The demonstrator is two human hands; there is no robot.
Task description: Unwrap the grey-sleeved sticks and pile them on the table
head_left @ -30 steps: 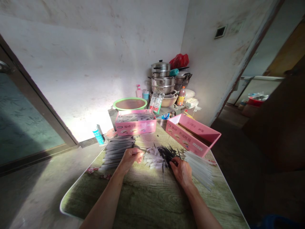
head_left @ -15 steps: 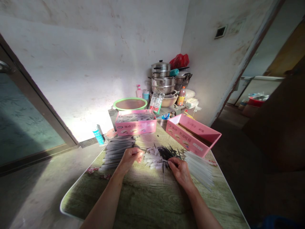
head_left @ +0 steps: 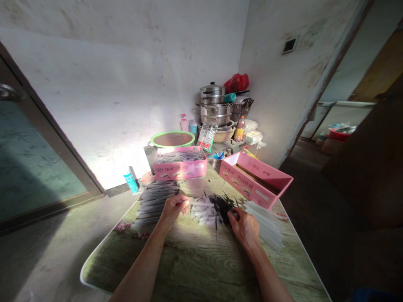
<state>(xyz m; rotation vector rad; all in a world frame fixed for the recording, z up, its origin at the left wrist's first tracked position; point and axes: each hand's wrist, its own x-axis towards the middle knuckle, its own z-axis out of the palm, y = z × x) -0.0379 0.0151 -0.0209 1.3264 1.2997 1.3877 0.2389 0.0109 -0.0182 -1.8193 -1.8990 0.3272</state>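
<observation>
My left hand (head_left: 172, 209) is closed in a pinch on a thin clear sleeve whose tip points right, over the table (head_left: 195, 260). My right hand (head_left: 244, 227) rests with curled fingers at the right edge of a heap of thin black sticks (head_left: 222, 204); what its fingers hold is hidden. Small clear caps or sleeves (head_left: 203, 212) lie between the hands. A stack of filled sleeves (head_left: 154, 200) lies left of my left hand. A fan of clear empty sleeves (head_left: 267, 224) lies right of my right hand.
Two pink boxes stand at the table's far side: a filled one (head_left: 179, 162) at centre and an open one (head_left: 256, 178) at right. Behind them are a green basin (head_left: 172, 139), stacked steel pots (head_left: 215, 107) and bottles. A doorway opens at right.
My right hand slid slightly right and nearer along the black heap's edge. The left hand kept its pinch almost in place. The camera tilted a little.
</observation>
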